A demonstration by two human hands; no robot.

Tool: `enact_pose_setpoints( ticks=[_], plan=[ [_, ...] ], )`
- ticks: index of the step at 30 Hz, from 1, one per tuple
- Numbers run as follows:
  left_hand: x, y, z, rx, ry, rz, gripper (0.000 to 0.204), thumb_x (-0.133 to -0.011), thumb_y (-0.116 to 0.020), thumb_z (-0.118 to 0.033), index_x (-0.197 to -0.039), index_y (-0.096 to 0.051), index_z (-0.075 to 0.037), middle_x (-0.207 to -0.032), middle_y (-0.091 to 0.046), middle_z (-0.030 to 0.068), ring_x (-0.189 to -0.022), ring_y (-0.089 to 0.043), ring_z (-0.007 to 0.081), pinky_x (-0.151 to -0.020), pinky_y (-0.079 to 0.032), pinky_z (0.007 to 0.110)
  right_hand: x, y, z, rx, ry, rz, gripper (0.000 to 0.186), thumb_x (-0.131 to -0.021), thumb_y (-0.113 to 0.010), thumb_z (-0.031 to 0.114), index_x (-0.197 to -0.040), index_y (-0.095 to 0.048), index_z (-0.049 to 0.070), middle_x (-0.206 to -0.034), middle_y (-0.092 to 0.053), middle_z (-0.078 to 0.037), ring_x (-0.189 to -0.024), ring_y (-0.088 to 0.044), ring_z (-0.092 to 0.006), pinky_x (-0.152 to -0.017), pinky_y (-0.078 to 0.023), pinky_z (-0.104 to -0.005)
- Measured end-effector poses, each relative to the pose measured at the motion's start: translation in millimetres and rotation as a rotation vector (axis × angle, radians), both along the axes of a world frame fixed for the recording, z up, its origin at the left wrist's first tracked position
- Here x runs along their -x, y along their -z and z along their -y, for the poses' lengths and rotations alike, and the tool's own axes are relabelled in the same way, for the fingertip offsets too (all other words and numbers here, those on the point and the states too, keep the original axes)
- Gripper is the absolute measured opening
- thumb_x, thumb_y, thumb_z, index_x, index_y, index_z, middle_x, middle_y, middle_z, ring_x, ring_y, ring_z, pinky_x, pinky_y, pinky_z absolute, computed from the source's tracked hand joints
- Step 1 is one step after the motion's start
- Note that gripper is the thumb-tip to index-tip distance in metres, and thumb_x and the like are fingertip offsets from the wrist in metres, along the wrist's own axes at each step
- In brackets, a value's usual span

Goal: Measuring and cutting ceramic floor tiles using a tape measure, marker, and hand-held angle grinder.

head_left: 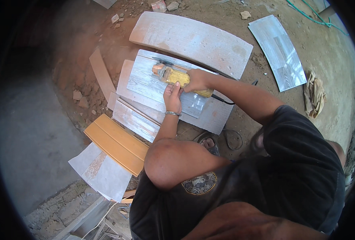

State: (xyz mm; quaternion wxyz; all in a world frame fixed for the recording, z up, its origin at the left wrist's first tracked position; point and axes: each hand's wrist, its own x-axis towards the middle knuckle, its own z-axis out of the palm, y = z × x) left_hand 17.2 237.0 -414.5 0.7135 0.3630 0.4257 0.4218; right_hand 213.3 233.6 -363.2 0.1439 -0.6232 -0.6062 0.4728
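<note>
A yellow angle grinder (pixel 176 77) lies across a grey wood-grain tile (pixel 143 80), its dark disc at a long cut line near the tile's far edge. My right hand (pixel 197 81) is wrapped round the grinder's body. Against the near side of the tool, my left hand (pixel 172 97) is closed, with the fingers at its yellow housing; part of that grip is hidden. The tile rests on a larger pale slab (pixel 215 122). From the grinder's rear a black cord (pixel 222 99) runs off to the right.
Beyond the tile lies a long pale slab (pixel 189 40). Another grey tile (pixel 276 52) and a crumpled cloth (pixel 314 95) are on the right. Cut tile strips (pixel 135 120), an orange-brown panel (pixel 115 144) and pale sheets (pixel 105 172) sit at the left. Dust hangs at upper left.
</note>
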Motion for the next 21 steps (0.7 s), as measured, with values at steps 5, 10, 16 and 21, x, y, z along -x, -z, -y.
enact_pose_setpoints(
  ticks=[5,10,16,21],
  plan=[
    [-6.4,1.2,11.9,0.009,0.018,-0.005,0.018,-0.097,-0.072,-0.020,-0.100,-0.060,-0.008,-0.098,-0.069,0.0030,-0.090,-0.063,0.0106,-0.086,-0.052,0.029,-6.6,1.4,13.6,-0.018,0.000,0.023,0.074,-0.064,-0.079,0.043,-0.110,-0.066,-0.013,-0.101,-0.071,-0.031,-0.097,-0.071,-0.0385,-0.086,-0.056,-0.0412],
    [-10.6,-6.2,14.9,0.056,0.011,0.008,0.017,-0.099,-0.070,-0.019,-0.097,-0.059,-0.006,-0.094,-0.065,0.0041,-0.087,-0.063,0.0121,-0.083,-0.054,0.029,-7.5,1.7,14.3,-0.020,-0.003,0.015,0.077,-0.064,-0.079,0.047,-0.109,-0.067,-0.014,-0.103,-0.070,-0.033,-0.098,-0.071,-0.0396,-0.086,-0.056,-0.0419],
    [-14.7,-6.9,23.3,0.052,0.026,-0.011,0.019,-0.098,-0.071,-0.020,-0.101,-0.059,-0.006,-0.098,-0.066,0.0040,-0.091,-0.063,0.0121,-0.086,-0.053,0.030,-11.3,-0.6,24.2,-0.033,0.026,0.003,0.072,-0.064,-0.079,0.041,-0.108,-0.067,-0.013,-0.101,-0.071,-0.031,-0.096,-0.071,-0.0387,-0.085,-0.056,-0.0413],
    [-18.9,-2.4,34.5,0.029,0.059,-0.001,0.022,-0.098,-0.072,-0.021,-0.106,-0.059,-0.005,-0.100,-0.066,0.0039,-0.093,-0.063,0.0125,-0.089,-0.051,0.030,-18.6,-1.2,38.2,-0.026,0.023,0.004,0.069,-0.064,-0.079,0.040,-0.107,-0.067,-0.013,-0.100,-0.071,-0.031,-0.096,-0.071,-0.0385,-0.086,-0.056,-0.0414]
  ],
)
